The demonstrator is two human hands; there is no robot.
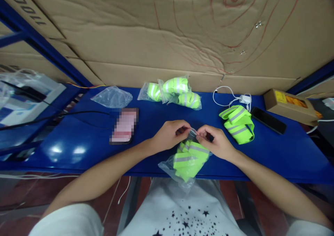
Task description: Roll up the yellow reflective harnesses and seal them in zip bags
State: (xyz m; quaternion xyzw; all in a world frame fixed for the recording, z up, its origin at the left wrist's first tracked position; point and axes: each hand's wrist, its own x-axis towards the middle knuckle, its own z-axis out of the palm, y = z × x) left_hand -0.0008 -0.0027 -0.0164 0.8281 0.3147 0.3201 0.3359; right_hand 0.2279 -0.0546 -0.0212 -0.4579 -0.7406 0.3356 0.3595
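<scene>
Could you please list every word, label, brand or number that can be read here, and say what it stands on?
"1100X", as best I can tell, slanted and reaching the picture's edge: upper-left cardboard panel.
Dark marking on the cardboard below: partly hidden, unreadable.
Yellow label on the small cardboard box: too small to read.
Lit phone screen: pixelated, unreadable.

Walled beyond the hands (169, 135) with red-marked cardboard (117, 44), framed either side in blue metal (49, 51), floored below with reddish tiles (106, 196); showing glints (56, 149) on the blue bench (91, 135).
</scene>
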